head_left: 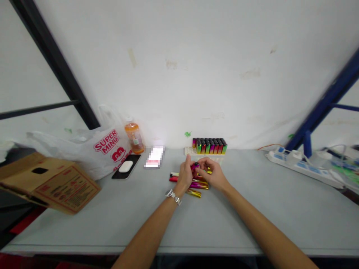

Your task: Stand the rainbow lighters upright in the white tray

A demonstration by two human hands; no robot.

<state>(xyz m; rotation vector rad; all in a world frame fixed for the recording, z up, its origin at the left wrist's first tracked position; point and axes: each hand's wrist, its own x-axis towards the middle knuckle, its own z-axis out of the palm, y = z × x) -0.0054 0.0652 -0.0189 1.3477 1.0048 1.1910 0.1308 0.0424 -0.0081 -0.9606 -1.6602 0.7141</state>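
Observation:
My left hand (185, 173) is closed around a shiny purple tube with a dark end (195, 166), held upright a little above the table. The fingers of my right hand (213, 172) are pinched at the same tube near its top; they partly hide it. Under my hands lie several shiny tubes in red, pink and gold (199, 185), and a gold tube (194, 192) lies closest to me. Behind my hands, a block of upright green, red, purple and gold tubes with black tops (211, 146) stands by a pale holder with holes (190, 150).
At left are an open cardboard box (67, 188), a white plastic bag (84, 149), an orange drink bottle (134, 136), a phone with a white case on it (126, 166) and a bright blurred screen (155, 156). A power strip (304, 170) lies right. A wall rises behind.

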